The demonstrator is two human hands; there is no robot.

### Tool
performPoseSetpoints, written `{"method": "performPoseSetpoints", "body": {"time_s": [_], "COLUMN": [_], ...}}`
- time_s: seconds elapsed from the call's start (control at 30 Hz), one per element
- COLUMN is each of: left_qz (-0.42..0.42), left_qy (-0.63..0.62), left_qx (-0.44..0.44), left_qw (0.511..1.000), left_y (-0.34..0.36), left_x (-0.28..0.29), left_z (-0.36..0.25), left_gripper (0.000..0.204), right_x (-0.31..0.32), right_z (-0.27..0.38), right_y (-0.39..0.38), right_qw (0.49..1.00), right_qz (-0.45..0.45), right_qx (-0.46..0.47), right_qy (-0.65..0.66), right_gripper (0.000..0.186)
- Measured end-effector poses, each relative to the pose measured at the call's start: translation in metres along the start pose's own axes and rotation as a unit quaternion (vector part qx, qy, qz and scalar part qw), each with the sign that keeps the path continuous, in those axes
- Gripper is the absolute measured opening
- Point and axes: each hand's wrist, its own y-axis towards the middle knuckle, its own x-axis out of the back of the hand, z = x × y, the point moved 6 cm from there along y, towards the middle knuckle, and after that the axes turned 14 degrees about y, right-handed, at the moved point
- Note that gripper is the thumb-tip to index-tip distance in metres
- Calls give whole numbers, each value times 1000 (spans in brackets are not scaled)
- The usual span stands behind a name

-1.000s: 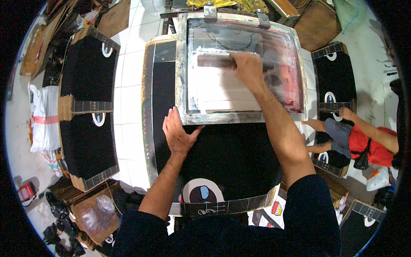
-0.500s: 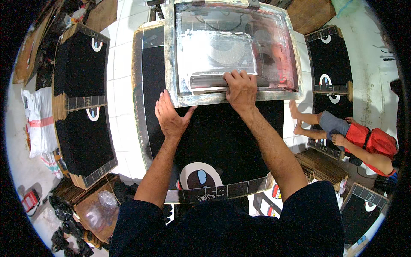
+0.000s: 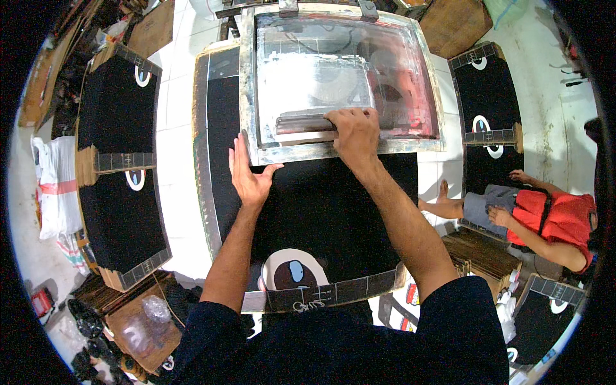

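Note:
A printing screen (image 3: 301, 153) with a worn pale frame lies over black fabric (image 3: 327, 205) on the board before me. My right hand (image 3: 357, 138) is closed around a dark squeegee (image 3: 301, 122), which rests on the mesh near the frame's near edge. White ink covers the left of the mesh, and red stains mark its right. At the near left corner of the frame is my left hand (image 3: 249, 178), fingers stretched along its side and thumb spread under the near edge. A printed eye (image 3: 296, 269) in cream, brown and blue shows near the fabric's near end.
Boards with black fabric and eye prints stand left (image 3: 119, 115) and right (image 3: 491, 96). A person in a red top (image 3: 555, 221) is at the right. Cardboard stacks (image 3: 481, 253) and a white sack (image 3: 58, 186) lie around. Metal clamps (image 3: 367, 9) hold the screen's far edge.
My view has shifted slightly. My left hand has turned, its thumb now lying more level below the frame edge. The person at the right has stepped nearer. The squeegee stays near the frame's near edge.

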Motion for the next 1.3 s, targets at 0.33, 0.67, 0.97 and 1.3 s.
{"method": "performPoseSetpoints", "body": {"time_s": [0.33, 0.67, 0.97, 1.3], "left_qz": [-55, -38, -32, -49], "left_qy": [-91, -78, -71, -91], "left_qx": [-16, 10, 2, -5], "left_qw": [994, 996, 997, 995], "left_y": [-8, -9, -7, -8], "left_x": [0, 0, 1, 3], "left_z": [2, 0, -2, -1], "left_gripper": [113, 109, 115, 109], "right_x": [10, -4, -34, 4], "right_z": [-13, -30, -88, 1], "right_y": [45, 46, 194, -31], "right_qw": [999, 993, 994, 993], "right_qz": [48, 116, 110, 85], "right_qx": [-3, 16, 2, -59], "right_qy": [4, 30, 19, 59], "right_gripper": [31, 38, 46, 44]}}
